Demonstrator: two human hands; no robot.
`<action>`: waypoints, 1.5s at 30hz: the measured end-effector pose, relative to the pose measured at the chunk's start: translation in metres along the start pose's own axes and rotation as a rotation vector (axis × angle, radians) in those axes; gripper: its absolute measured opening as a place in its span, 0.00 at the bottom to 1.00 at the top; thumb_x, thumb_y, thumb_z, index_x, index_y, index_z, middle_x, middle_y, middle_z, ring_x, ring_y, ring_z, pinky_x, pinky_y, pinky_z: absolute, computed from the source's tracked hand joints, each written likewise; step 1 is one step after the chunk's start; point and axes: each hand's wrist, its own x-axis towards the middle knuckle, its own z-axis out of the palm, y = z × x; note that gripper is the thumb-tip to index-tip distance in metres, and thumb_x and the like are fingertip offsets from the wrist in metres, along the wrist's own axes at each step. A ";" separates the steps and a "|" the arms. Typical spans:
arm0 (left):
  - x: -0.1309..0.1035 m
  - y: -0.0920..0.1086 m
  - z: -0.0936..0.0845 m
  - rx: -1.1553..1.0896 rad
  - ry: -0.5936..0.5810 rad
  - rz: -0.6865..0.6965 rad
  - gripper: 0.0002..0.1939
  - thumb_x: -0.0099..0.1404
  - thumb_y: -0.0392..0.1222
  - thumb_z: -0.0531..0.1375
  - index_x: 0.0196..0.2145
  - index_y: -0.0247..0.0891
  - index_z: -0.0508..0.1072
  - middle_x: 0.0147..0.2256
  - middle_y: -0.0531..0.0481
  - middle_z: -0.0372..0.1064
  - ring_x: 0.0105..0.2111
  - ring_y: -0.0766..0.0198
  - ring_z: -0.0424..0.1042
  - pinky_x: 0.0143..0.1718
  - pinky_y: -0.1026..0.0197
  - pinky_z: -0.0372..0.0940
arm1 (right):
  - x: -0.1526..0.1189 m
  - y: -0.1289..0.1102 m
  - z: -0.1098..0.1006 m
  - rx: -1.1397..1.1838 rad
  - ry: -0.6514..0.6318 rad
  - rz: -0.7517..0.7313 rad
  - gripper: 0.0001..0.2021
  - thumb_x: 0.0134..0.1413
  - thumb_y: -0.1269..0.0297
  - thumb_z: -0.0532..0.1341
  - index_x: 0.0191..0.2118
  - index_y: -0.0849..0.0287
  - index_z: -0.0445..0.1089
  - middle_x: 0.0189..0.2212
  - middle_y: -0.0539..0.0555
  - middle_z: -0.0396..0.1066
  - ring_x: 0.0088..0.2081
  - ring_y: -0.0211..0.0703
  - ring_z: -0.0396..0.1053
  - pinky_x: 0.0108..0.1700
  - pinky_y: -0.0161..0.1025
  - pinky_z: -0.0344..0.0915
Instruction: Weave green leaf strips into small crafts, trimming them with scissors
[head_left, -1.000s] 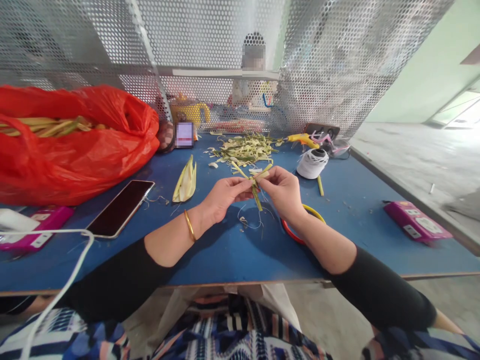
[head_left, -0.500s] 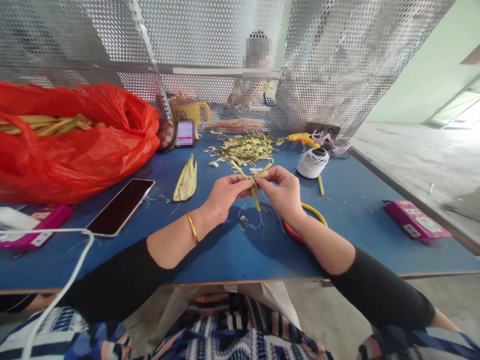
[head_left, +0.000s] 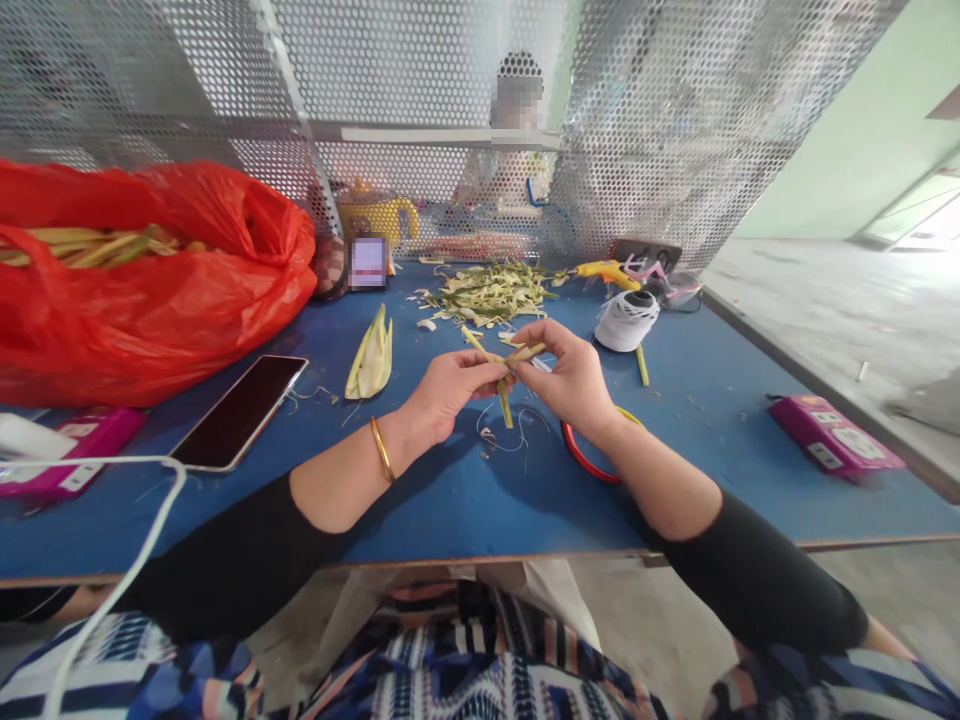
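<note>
Yellow-green plant strips (head_left: pixel 505 398), like split leaf or husk, cross between my two hands above the blue table. My left hand (head_left: pixel 457 390) pinches them where they cross, thumb on top. My right hand (head_left: pixel 564 372) is closed on the strip that points up to the right, its thumb and index finger close to the crossing. One strip end sticks out to the upper left, another hangs down between the hands. Fingertips hide the exact crossing. Loose white thread (head_left: pixel 517 447) lies under the hands, and a red and yellow ring (head_left: pixel 581 462) lies partly behind my right forearm.
A pile of plant scraps (head_left: pixel 491 293) lies beyond my hands. Left are a husk bundle (head_left: pixel 370 362), a phone (head_left: pixel 236 415) and a red plastic bag (head_left: pixel 247 300). Right are a thread spool (head_left: pixel 627 325), a yellow glue gun (head_left: pixel 607 272) and a magenta power strip (head_left: pixel 832 437). A perforated screen (head_left: pixel 420 80) stands behind.
My right hand has turned slightly and its fingers have lifted around the right-hand strip. The hanging strip end has swung a little to the left. My left hand stays almost still.
</note>
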 end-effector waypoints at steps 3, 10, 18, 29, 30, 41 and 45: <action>0.001 0.002 -0.001 0.005 0.012 -0.052 0.05 0.46 0.36 0.67 0.24 0.35 0.76 0.25 0.50 0.74 0.29 0.64 0.73 0.41 0.58 0.66 | 0.001 0.002 -0.001 -0.046 -0.040 -0.086 0.06 0.49 0.69 0.61 0.36 0.54 0.71 0.27 0.48 0.75 0.32 0.42 0.72 0.40 0.40 0.65; 0.002 0.008 -0.007 -0.012 -0.018 -0.167 0.02 0.50 0.34 0.65 0.23 0.34 0.76 0.23 0.49 0.73 0.26 0.66 0.71 0.37 0.60 0.66 | 0.011 0.010 -0.014 -0.261 -0.273 -0.478 0.08 0.60 0.65 0.56 0.39 0.52 0.73 0.34 0.52 0.76 0.38 0.45 0.72 0.46 0.43 0.62; 0.006 0.009 -0.014 0.066 -0.100 -0.233 0.03 0.48 0.35 0.66 0.22 0.34 0.75 0.22 0.48 0.73 0.25 0.65 0.71 0.36 0.59 0.66 | 0.013 0.011 -0.018 -0.303 -0.321 -0.564 0.10 0.62 0.62 0.55 0.36 0.52 0.74 0.31 0.52 0.74 0.35 0.44 0.70 0.44 0.42 0.62; 0.006 0.004 -0.011 0.456 -0.140 0.266 0.05 0.52 0.39 0.64 0.28 0.35 0.77 0.26 0.50 0.75 0.28 0.63 0.73 0.35 0.60 0.67 | 0.010 0.007 -0.009 -0.092 -0.217 0.117 0.07 0.50 0.64 0.62 0.24 0.60 0.69 0.19 0.48 0.64 0.24 0.36 0.59 0.28 0.35 0.54; 0.004 0.003 -0.010 0.556 -0.105 0.333 0.05 0.53 0.38 0.63 0.28 0.35 0.77 0.26 0.50 0.75 0.28 0.63 0.73 0.33 0.62 0.66 | 0.009 0.007 -0.007 -0.023 -0.230 0.226 0.08 0.49 0.62 0.62 0.23 0.60 0.69 0.16 0.47 0.62 0.22 0.36 0.57 0.27 0.35 0.53; 0.008 0.008 -0.013 0.411 0.151 0.292 0.02 0.50 0.36 0.63 0.23 0.36 0.75 0.22 0.52 0.73 0.25 0.66 0.71 0.32 0.63 0.66 | 0.013 0.007 -0.014 0.134 -0.131 0.185 0.08 0.49 0.62 0.62 0.31 0.61 0.71 0.23 0.49 0.70 0.26 0.37 0.66 0.34 0.37 0.61; 0.011 0.019 -0.017 0.099 0.191 0.048 0.03 0.49 0.36 0.64 0.21 0.35 0.74 0.22 0.51 0.73 0.24 0.67 0.70 0.33 0.62 0.66 | 0.014 0.004 -0.025 -0.070 -0.562 0.009 0.04 0.46 0.66 0.66 0.29 0.60 0.74 0.26 0.49 0.71 0.29 0.37 0.67 0.35 0.36 0.61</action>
